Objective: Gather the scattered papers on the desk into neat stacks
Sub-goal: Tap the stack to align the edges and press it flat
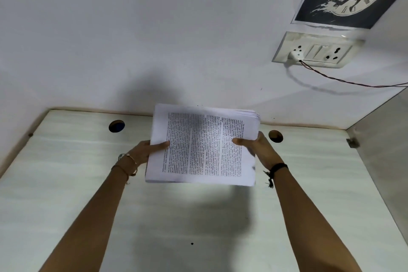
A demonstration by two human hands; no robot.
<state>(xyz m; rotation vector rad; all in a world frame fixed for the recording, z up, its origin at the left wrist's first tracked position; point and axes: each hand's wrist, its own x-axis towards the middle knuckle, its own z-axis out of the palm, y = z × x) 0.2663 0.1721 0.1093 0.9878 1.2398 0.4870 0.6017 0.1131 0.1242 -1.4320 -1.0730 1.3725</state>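
2 hands (pixel 145 150) (pixel 256 148) hold the paper stack (pixel 203 146) by its side edges.

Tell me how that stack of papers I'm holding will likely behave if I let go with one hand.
The stack of papers looks thick, so it would probably sag only slightly. The sheets seem loose and fanned at the far right corner, so they could slide apart. With only the left hand gripping, its free side would likely droop.

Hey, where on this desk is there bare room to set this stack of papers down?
The stack of papers is held by the left hand and right hand above the desk. The desk is bare under the stack, and between each forearm and its side edge. Only the left cable hole and right cable hole break the back strip.
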